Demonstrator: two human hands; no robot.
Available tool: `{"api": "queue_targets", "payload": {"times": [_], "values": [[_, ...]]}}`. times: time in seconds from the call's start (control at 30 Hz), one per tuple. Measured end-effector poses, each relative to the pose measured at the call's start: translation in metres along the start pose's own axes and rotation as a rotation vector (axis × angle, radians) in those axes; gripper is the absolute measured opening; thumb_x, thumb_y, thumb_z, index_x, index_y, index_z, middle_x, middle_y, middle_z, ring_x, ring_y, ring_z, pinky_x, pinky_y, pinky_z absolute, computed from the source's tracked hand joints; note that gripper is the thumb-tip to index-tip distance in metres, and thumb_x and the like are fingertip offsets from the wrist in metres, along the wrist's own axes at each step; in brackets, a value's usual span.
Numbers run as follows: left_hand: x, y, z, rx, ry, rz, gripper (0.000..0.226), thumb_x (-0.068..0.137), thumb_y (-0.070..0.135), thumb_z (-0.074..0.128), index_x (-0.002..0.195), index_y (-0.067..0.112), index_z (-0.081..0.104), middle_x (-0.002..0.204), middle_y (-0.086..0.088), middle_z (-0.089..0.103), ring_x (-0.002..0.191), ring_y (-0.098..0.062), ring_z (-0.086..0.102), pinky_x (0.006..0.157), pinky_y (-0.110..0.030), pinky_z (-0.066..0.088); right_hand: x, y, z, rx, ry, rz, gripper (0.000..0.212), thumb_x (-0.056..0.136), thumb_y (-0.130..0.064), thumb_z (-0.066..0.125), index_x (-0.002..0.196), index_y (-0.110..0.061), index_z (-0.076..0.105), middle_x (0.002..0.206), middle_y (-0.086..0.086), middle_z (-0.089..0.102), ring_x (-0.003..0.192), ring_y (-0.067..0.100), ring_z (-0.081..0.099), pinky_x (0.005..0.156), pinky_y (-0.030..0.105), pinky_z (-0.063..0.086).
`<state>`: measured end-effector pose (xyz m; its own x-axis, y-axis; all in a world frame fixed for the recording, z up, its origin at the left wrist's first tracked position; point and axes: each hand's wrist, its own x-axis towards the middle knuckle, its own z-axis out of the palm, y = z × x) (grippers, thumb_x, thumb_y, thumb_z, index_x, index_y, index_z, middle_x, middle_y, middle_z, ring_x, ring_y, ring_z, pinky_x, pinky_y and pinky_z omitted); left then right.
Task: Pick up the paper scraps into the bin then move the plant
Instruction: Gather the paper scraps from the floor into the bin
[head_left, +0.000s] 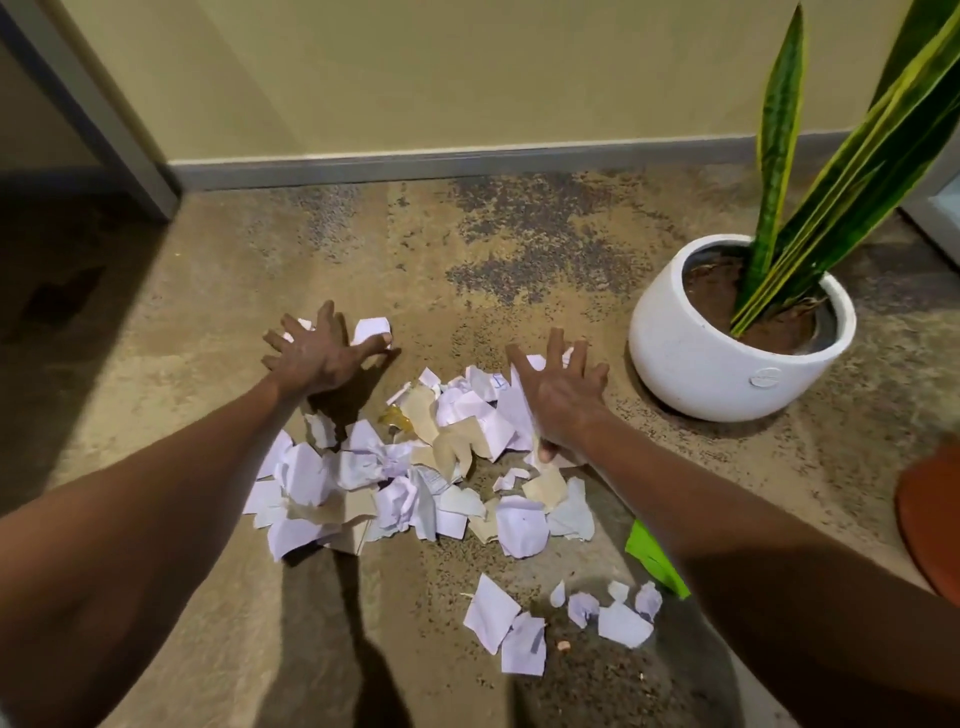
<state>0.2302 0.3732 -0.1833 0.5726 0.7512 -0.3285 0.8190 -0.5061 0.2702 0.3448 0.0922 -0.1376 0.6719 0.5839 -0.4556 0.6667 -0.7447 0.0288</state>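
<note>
A heap of torn white and tan paper scraps (415, 478) lies on the floor between my arms. A smaller cluster of scraps (561, 618) lies nearer to me. My left hand (322, 353) is spread flat with straight fingers over the far left edge of the heap, touching a white scrap (371, 328) with its thumb. My right hand (558, 395) is spread with straight fingers on the right side of the heap, pressing on paper. The snake plant (831, 156) stands in a white round pot (727, 364) just right of my right hand.
A yellow wall with a grey skirting board (441, 163) runs behind. A grey door frame (88, 114) stands at the left. An orange-brown rounded object (930, 519) sits at the right edge, and a green piece (654, 561) shows beside my right forearm.
</note>
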Motion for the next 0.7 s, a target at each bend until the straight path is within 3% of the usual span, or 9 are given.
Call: {"api": "queue_targets", "payload": {"times": [0.07,0.13,0.23,0.3,0.37,0.47,0.6,0.7], "values": [[0.009,0.002,0.012,0.027,-0.032,0.008,0.121,0.049,0.105,0.031,0.15,0.042,0.009,0.161,-0.026,-0.001,0.144,-0.056,-0.001,0.109,-0.073,0.008,0.004,0.0,-0.002,0.039,-0.024,0.015,0.121,0.078,0.001,0.078,0.157,-0.039,-0.004,0.159,0.025,-0.026,0.146,0.054,-0.014,0.112,0.073,0.01],[0.012,0.004,0.022,0.08,0.015,0.0,0.105,0.062,0.098,0.037,0.149,0.044,0.015,0.16,-0.025,0.003,0.143,-0.056,0.001,0.109,-0.071,0.006,0.006,0.004,-0.003,0.067,-0.048,0.031,0.121,0.077,-0.002,0.08,0.157,-0.038,-0.003,0.16,0.027,-0.018,0.146,0.055,-0.003,0.109,0.07,0.02],[0.003,0.005,0.026,0.074,0.173,0.156,0.071,0.086,0.069,0.042,0.143,0.026,0.041,0.148,-0.027,0.032,0.135,-0.051,0.028,0.111,-0.061,0.022,0.007,0.01,-0.001,0.1,-0.06,0.014,0.109,0.081,-0.011,0.08,0.157,-0.034,0.005,0.156,0.026,0.006,0.135,0.048,0.024,0.098,0.058,0.039],[-0.01,0.005,0.026,-0.064,0.254,0.339,0.056,0.087,0.045,0.041,0.126,0.009,0.059,0.132,-0.026,0.051,0.125,-0.044,0.046,0.108,-0.049,0.034,0.006,0.011,-0.002,0.095,-0.062,-0.012,0.11,0.076,-0.011,0.084,0.156,-0.029,0.011,0.153,0.027,0.01,0.133,0.046,0.027,0.097,0.056,0.041],[-0.028,0.007,0.029,-0.158,0.275,0.438,0.043,0.088,0.027,0.043,0.113,0.004,0.068,0.13,-0.022,0.059,0.123,-0.037,0.053,0.103,-0.039,0.041,0.004,0.01,-0.002,0.088,-0.06,-0.051,0.116,0.068,-0.01,0.089,0.155,-0.026,0.014,0.152,0.025,0.013,0.134,0.044,0.027,0.101,0.056,0.041],[-0.06,0.018,0.035,-0.247,0.225,0.506,0.036,0.088,0.017,0.045,0.107,0.003,0.073,0.124,-0.018,0.066,0.107,-0.034,0.063,0.087,-0.031,0.047,-0.001,0.011,0.001,0.091,-0.042,-0.14,0.117,0.066,0.0,0.086,0.155,-0.025,0.016,0.153,0.022,0.015,0.136,0.044,0.025,0.103,0.057,0.041],[-0.105,0.037,0.046,-0.362,0.066,0.592,0.027,0.097,0.003,0.045,0.1,0.003,0.072,0.113,-0.017,0.07,0.092,-0.03,0.067,0.078,-0.038,0.056,-0.009,0.01,0.008,0.046,-0.002,-0.278,0.103,0.081,0.01,0.067,0.159,-0.026,0.01,0.162,0.017,0.009,0.144,0.042,0.018,0.105,0.052,0.042],[-0.135,0.046,0.053,-0.361,-0.022,0.664,0.028,0.099,0.009,0.044,0.089,0.004,0.07,0.093,-0.011,0.072,0.08,-0.026,0.068,0.066,-0.03,0.05,-0.02,0.006,0.012,0.054,0.0,-0.354,0.091,0.089,0.01,0.06,0.159,-0.026,0.013,0.163,0.013,0.012,0.145,0.041,0.02,0.109,0.05,0.039]]}}
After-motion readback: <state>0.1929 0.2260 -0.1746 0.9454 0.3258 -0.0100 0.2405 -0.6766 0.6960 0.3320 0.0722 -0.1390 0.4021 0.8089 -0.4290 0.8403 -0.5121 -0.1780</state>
